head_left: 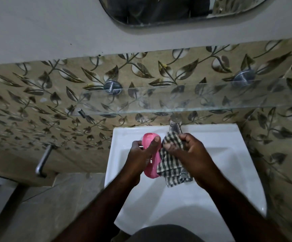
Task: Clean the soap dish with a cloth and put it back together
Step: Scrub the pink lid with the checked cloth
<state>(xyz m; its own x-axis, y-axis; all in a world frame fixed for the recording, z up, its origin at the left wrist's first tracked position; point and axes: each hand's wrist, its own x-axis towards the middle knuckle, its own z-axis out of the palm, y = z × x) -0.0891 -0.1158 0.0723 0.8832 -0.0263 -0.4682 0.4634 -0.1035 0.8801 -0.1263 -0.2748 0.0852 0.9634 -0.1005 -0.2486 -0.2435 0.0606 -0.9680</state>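
Over the white sink (220, 137), my left hand (140, 154) grips a pink plastic soap dish (153, 169), held on edge with the thumb across its upper end. My right hand (190, 151) clutches a black-and-white checked cloth (172, 165) and presses it against the right side of the dish. The cloth's loose end hangs down below both hands. Part of the dish is hidden behind my left fingers; I cannot tell whether it is one piece or two.
A chrome tap (175, 125) stands at the back of the sink, just behind the cloth. Above it runs a glass shelf (202, 100) on metal mounts, with a mirror (159, 11) higher up. A metal bar (43, 161) juts from the tiled wall at left.
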